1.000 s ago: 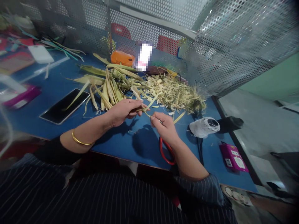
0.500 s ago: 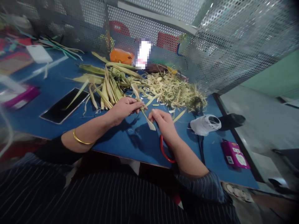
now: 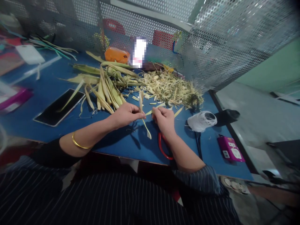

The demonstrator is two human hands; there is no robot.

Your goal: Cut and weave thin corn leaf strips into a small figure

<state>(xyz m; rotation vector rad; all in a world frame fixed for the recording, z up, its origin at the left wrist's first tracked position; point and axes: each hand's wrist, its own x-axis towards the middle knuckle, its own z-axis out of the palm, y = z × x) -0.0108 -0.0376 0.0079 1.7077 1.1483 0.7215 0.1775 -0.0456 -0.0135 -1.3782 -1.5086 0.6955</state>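
My left hand (image 3: 125,115) pinches a corn husk strip (image 3: 141,101) between thumb and fingers above the blue table. The strip stands up from my grip, and its narrow tail hangs below. A second, pale green husk strip (image 3: 149,112) crosses from my left fingertips to my right hand (image 3: 164,122), whose thumb and fingers are closed on it. Whether the two strips are knotted is too small to tell. Red-handled scissors (image 3: 161,149) lie partly under my right wrist. Just beyond my hands rest long corn husks (image 3: 107,90) and a heap of husk shreds (image 3: 168,89).
A dark phone (image 3: 52,114) lies at left with a husk strip over it. To the right are a white thread spool (image 3: 202,121), a black roll (image 3: 228,117) and a purple box (image 3: 231,149). An orange packet (image 3: 117,55) sits before the perforated metal screen (image 3: 131,23).
The husk strip in my left hand has turned more upright, its tail now hanging below my fingers. The crossing strip stretches between both hands. The whole view has shifted slightly.
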